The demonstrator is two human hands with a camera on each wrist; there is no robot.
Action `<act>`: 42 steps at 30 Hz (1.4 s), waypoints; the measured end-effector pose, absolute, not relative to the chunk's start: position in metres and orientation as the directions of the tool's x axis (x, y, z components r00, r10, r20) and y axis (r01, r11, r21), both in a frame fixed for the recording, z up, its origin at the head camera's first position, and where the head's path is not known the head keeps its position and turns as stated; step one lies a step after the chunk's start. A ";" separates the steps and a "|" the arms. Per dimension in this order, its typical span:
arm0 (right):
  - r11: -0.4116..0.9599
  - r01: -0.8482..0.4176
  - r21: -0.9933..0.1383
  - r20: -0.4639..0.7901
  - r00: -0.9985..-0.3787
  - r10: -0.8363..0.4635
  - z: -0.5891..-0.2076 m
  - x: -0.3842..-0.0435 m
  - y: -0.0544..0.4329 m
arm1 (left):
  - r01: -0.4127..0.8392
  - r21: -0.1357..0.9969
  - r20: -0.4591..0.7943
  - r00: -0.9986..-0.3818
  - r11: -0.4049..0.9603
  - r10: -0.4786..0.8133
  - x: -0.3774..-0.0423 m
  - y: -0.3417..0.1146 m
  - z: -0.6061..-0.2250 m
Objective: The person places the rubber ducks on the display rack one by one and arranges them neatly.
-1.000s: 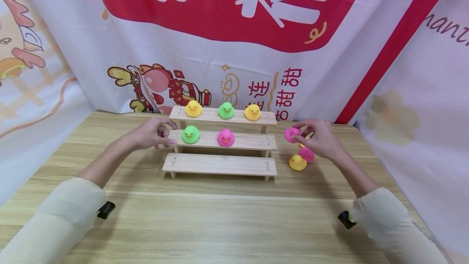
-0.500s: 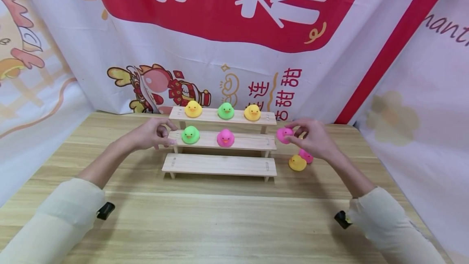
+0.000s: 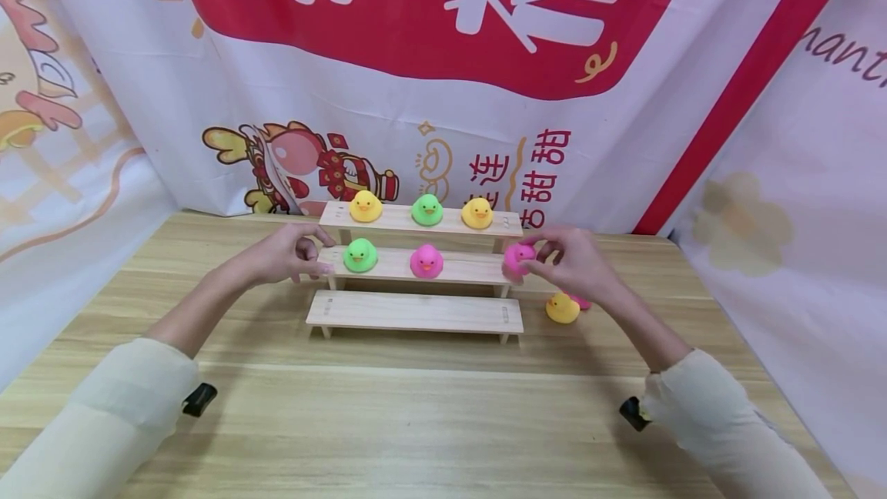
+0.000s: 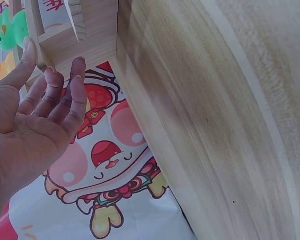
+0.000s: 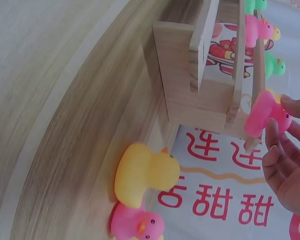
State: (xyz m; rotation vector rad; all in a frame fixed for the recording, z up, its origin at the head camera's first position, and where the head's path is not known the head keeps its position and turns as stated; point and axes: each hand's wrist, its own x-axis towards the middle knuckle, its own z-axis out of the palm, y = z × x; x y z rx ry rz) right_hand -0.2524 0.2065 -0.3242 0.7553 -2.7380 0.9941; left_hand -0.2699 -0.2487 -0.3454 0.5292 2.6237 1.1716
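Observation:
My right hand (image 3: 571, 259) pinches a pink rubber duck (image 3: 516, 260) at the right end of the middle step of a wooden three-step display stand (image 3: 416, 309). In the right wrist view the held duck (image 5: 262, 114) sits between thumb and fingertips, right at the plank's end. My left hand (image 3: 280, 254) has thumb and forefinger around the left end of that same step; in the left wrist view the thumb lies along the plank's edge, with the other fingers loosely bent. On the middle step stand a green duck (image 3: 360, 255) and another pink duck (image 3: 426, 261).
The top step bears a yellow duck (image 3: 366, 207), a green duck (image 3: 427, 210) and a second yellow duck (image 3: 477, 213). On the table right of the stand, a yellow duck (image 3: 562, 308) lies against a pink duck (image 5: 135, 222). A printed cloth (image 3: 388, 129) hangs close behind.
My right hand has carried the pink duck leftward from above the loose ducks to the middle step's right end. My left hand stays at the stand's left end.

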 end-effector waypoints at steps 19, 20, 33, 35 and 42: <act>0.585 -0.563 -0.584 0.313 -0.821 -0.478 -0.332 -0.260 0.181 | 0.212 0.760 -0.064 -0.916 0.614 0.396 -0.270 -0.248 -0.346; 0.581 -0.569 -0.582 0.314 -0.816 -0.485 -0.332 -0.260 0.180 | 0.213 0.759 -0.065 -0.916 0.615 0.397 -0.270 -0.248 -0.346; 0.544 -0.629 -0.555 0.327 -0.766 -0.553 -0.335 -0.265 0.164 | 0.209 0.766 -0.065 -0.916 0.608 0.397 -0.271 -0.249 -0.347; 0.539 -0.627 -0.563 0.320 -0.767 -0.557 -0.336 -0.266 0.163 | 0.211 0.766 -0.063 -0.915 0.607 0.398 -0.271 -0.249 -0.347; 0.538 -0.616 -0.576 0.292 -0.769 -0.568 -0.334 -0.263 0.159 | 0.214 0.767 -0.059 -0.915 0.605 0.398 -0.271 -0.249 -0.348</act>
